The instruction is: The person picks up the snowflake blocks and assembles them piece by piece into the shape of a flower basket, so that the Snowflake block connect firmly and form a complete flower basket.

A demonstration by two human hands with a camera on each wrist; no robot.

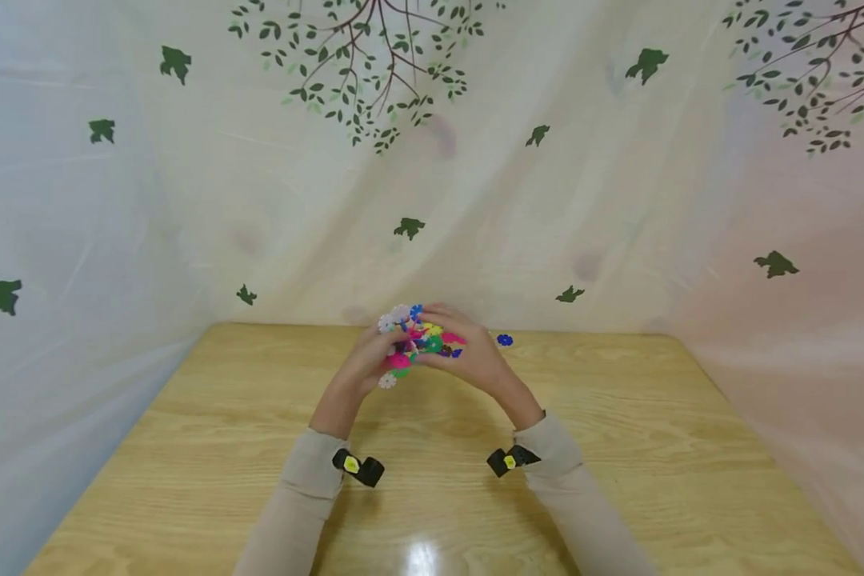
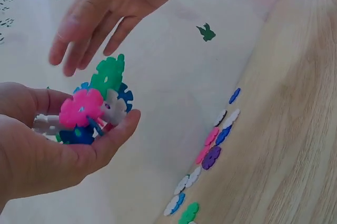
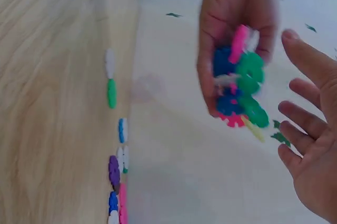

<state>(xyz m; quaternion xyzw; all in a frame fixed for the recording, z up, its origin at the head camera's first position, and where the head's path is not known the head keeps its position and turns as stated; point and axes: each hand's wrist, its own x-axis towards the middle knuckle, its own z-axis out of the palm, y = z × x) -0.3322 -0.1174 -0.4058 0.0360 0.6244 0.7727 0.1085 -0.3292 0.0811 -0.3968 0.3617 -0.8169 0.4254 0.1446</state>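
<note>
My left hand holds a cluster of interlocking flower-shaped plastic discs in pink, green, blue and white. Its fingers and thumb curl around the lower part, which hides some of the pieces. Near the cluster, on the other side, is my right hand, its fingers spread and apart from the discs in the right wrist view. In the left wrist view, the right hand hovers just above the green disc on top of the cluster. Nothing shows between the right hand's fingers.
Loose discs, among them a purple one and a green one, lie along the far edge of the wooden table. A blue disc lies beyond the right hand. A pale curtain with leaf prints hangs behind and at both sides.
</note>
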